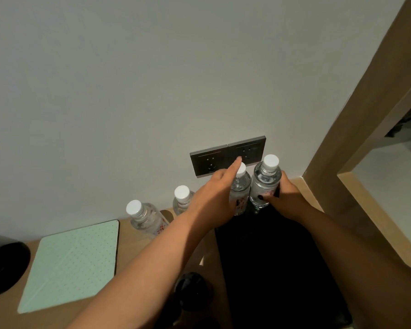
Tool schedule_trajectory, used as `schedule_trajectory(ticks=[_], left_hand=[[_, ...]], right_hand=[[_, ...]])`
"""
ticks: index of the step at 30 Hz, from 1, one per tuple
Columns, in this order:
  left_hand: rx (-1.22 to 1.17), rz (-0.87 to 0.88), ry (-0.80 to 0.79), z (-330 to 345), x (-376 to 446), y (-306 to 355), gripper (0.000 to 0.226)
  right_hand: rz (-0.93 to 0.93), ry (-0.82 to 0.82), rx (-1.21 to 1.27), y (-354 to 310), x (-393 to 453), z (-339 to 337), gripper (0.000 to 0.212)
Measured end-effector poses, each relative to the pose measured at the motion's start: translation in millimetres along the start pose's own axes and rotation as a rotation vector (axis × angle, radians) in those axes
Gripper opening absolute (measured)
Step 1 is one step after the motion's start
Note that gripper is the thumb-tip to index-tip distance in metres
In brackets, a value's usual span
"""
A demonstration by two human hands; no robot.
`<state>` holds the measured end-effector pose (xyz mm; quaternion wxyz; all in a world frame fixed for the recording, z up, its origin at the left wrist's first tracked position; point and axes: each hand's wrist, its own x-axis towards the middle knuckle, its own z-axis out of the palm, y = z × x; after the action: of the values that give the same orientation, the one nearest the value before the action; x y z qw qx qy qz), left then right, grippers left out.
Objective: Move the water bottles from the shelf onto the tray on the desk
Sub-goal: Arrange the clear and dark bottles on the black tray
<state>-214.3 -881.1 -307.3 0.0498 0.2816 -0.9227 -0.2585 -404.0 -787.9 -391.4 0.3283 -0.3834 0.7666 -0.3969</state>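
From the head view, four clear plastic water bottles stood along the wall, each with a white ribbed screw cap and clear water inside. Their labels carried red print, but it was too blurred to read.

Taking the dark grey double wall socket (228, 156) as the landmark: the right-hand bottle (265, 184) was just below the socket's right end, upright over the far end of a black rectangular tray (271, 269). The right hand (286, 199) gripped it, fingers curled round the lower body and a dark-nailed thumb across the label. I could not tell whether its base touched the tray.

The second bottle (241, 189) stood just beside it, directly beneath the socket, at the tray's far left corner. The left hand (212, 198) reached to it with the forefinger stretched straight past the cap toward the socket plate; the hand lay against the bottle's left side, and how the other fingers sat I could not tell.

The third bottle (182, 199) stood below and left of the socket, partly hidden behind the left wrist, on the tan wooden desk (138, 236). The fourth bottle (144, 218) was further left still, also on the desk.

Well down-left of the socket lay a flat mint-green dotted tablet cover (74, 264) with rounded corners and fold creases. A glossy black round object (5, 267) sat at its left, and another black rounded object (190, 290) lay near the tray's left edge. A pale wooden frame (356, 138) rose right of the socket.
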Motion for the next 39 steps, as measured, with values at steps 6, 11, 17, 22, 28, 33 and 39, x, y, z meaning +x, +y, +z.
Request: schedule_trajectory(ticks=[6, 11, 17, 22, 28, 33, 39], left_hand=[[-0.031, -0.161, 0.069, -23, -23, -5, 0.078], [-0.117, -0.066, 0.268, -44, -46, 12, 0.058], [-0.150, -0.202, 0.503, -64, -91, -22, 0.048], [-0.190, -0.485, 0.425, -56, -116, -78, 0.047], [-0.355, -0.466, 0.402, -38, -127, -95, 0.030], [-0.469, -0.495, 0.507, -38, -152, -101, 0.024], [-0.571, -0.412, 0.676, -63, -191, -95, 0.027]], right_hand=[[0.066, 0.000, -0.028, -3, -9, 3, 0.073], [0.100, 0.008, -0.041, -11, -16, 3, 0.075], [0.305, 0.181, -0.069, -12, -44, 17, 0.078], [0.370, 0.194, -0.122, -37, -93, 43, 0.069], [0.168, 0.092, -0.119, -96, -128, 81, 0.061], [0.036, -0.031, -0.152, -126, -157, 99, 0.047], [-0.142, -0.044, -0.156, -160, -176, 113, 0.040]])
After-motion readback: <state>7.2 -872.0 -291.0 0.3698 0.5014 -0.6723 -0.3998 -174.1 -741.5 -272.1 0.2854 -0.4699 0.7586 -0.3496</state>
